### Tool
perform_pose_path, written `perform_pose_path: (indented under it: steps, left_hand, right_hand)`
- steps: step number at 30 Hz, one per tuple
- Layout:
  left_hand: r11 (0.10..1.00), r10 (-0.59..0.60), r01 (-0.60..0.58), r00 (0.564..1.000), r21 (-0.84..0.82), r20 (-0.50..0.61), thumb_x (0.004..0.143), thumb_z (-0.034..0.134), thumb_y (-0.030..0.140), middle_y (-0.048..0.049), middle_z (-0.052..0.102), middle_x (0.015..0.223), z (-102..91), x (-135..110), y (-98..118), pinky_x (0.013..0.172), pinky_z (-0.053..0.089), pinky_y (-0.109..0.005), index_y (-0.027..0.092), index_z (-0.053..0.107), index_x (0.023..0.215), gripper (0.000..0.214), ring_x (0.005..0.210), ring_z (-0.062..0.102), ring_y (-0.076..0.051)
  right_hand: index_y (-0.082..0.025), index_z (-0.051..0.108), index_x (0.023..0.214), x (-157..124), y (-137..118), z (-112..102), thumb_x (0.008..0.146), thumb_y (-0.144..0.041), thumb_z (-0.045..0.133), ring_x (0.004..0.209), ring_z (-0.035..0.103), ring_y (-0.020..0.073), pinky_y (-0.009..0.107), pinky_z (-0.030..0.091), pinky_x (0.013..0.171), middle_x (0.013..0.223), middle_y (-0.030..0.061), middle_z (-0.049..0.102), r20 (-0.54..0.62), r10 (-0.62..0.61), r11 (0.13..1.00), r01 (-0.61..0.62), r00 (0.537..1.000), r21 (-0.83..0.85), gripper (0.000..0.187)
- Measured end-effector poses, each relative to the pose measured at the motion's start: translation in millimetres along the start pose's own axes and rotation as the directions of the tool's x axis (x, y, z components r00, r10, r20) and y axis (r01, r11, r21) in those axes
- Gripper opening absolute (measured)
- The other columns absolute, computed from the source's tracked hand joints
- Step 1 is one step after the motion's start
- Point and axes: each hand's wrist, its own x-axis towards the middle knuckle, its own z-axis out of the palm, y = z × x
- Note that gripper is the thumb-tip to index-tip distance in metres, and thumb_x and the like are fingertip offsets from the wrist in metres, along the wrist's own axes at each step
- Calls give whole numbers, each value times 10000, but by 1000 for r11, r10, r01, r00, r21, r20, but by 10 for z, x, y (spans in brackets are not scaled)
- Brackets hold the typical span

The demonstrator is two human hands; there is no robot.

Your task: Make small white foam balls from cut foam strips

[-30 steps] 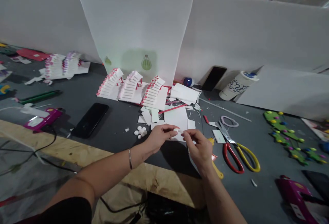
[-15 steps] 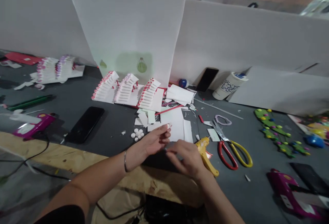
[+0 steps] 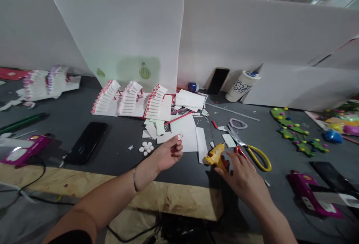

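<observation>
The right hand, fingers loosely spread, touches one yellow plastic hot-glue gun. The gun lies on the grey table just left of the fingertips, its long axis slanting away leftward. The left hand pinches one small white foam scrap. Further out are one pair of yellow-handled scissors and two magenta guns: the left magenta glue gun and the right magenta glue gun.

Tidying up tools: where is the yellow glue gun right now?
In the head view the yellow glue gun lies right of centre on the grey table, at the fingertips of the right hand, left of the scissors.

Craft workshop, glue guns, scissors, foam-board scraps
</observation>
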Motion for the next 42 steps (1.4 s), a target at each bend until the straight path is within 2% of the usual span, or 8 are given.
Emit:
perform_pose_path:
  steps: [5,9,11,14,16,20,24,42]
  left_hand:
    - [1000,-12,12,1000,-11,2,840,662,185,21,453,681,12,-24,-22,447,329,-135,132,560,783,128,560,434,-56]
    - [1000,-21,21,1000,-20,-1,845,663,218,18,461,693,23,-47,-40,452,332,-137,133,555,784,150,573,446,-57]
    - [999,-32,32,999,-26,-3,847,662,229,20,463,689,24,-49,-52,452,338,-138,135,556,784,155,576,454,-58]
    - [998,-35,35,999,-43,-3,855,652,227,20,480,690,24,-44,-62,447,345,-138,136,573,816,127,577,469,-59]
    - [998,-37,36,999,-53,-14,858,648,233,12,511,713,26,-42,-64,461,366,-143,136,585,837,118,598,495,-64]
    - [997,-34,32,999,-76,-29,844,666,246,-6,569,760,42,-63,-77,497,404,-163,132,607,864,130,659,549,-85]
    - [991,-65,64,998,-118,-6,809,704,218,-21,603,782,58,-101,-135,535,427,-185,125,634,881,137,713,582,-110]
    - [977,-191,192,981,-95,24,650,838,228,-30,625,853,38,-127,-256,695,425,-254,113,663,830,276,803,585,-145]
  right_hand:
    - [-131,578,1081,20,90,318,905,-571,408,823,620,297,444,519,735,896,157,626,-31,-50,991,54,998,121,504]
    - [-160,628,963,41,143,163,834,-535,549,650,625,236,366,535,588,784,100,637,5,91,914,-85,996,397,404]
    - [-187,641,1002,35,112,-23,807,-490,611,595,629,201,299,522,504,781,78,665,137,174,751,-222,975,622,362]
    - [-208,655,1029,27,-70,-272,825,-492,595,702,681,234,319,561,550,880,112,709,257,236,362,-330,937,872,355]
    - [-224,665,982,46,-252,-346,829,-485,599,710,690,243,342,573,571,860,103,720,247,248,263,-311,937,913,310]
    - [-224,650,894,144,-575,-322,829,-411,627,646,654,201,293,542,554,758,51,677,103,28,535,-102,994,839,200]
    - [-215,573,844,195,-715,-273,874,-392,569,543,572,145,242,468,485,677,2,584,-112,-138,715,177,984,676,179]
    - [-219,436,672,134,-733,-72,894,-394,579,497,464,113,231,343,477,576,-39,452,-207,-205,864,276,957,421,317]
